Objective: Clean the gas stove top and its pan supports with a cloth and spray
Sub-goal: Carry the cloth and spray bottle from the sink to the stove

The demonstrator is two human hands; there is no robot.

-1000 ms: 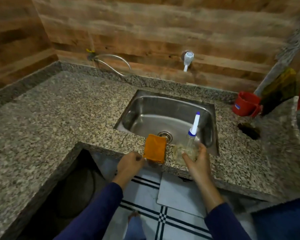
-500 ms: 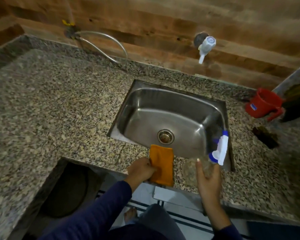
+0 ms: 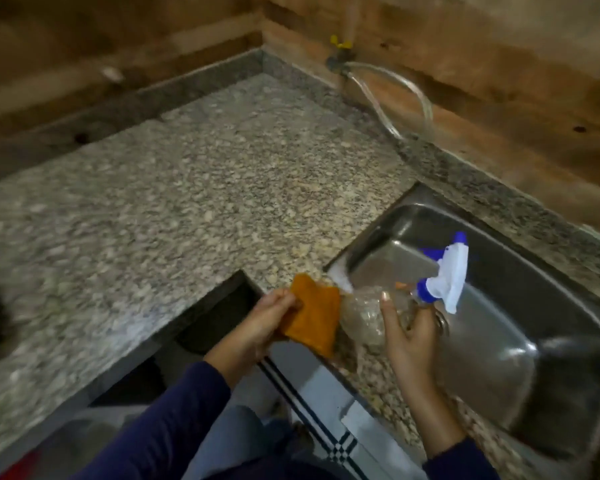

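Note:
My left hand [image 3: 262, 322] grips a folded orange cloth [image 3: 310, 315], lifted off the counter's front edge. Close beside it, my right hand [image 3: 407, 329] holds a clear spray bottle [image 3: 364, 315] tilted on its side, its white and blue trigger head [image 3: 445, 277] pointing up and right over the sink. Both hands hover above the counter edge next to the sink's left corner. No gas stove or pan supports appear in this view.
A speckled granite counter [image 3: 187, 209] stretches left into a corner under wood-patterned walls. A steel sink [image 3: 520, 306] is set in at right. A clear hose [image 3: 392, 98] hangs from a yellow-handled valve [image 3: 340, 46] on the wall. Open space lies under the counter.
Both hands have lifted the cloth and the bottle off the counter edge. The bottle has tipped over sideways. My view has swung left, so the sink now sits at right.

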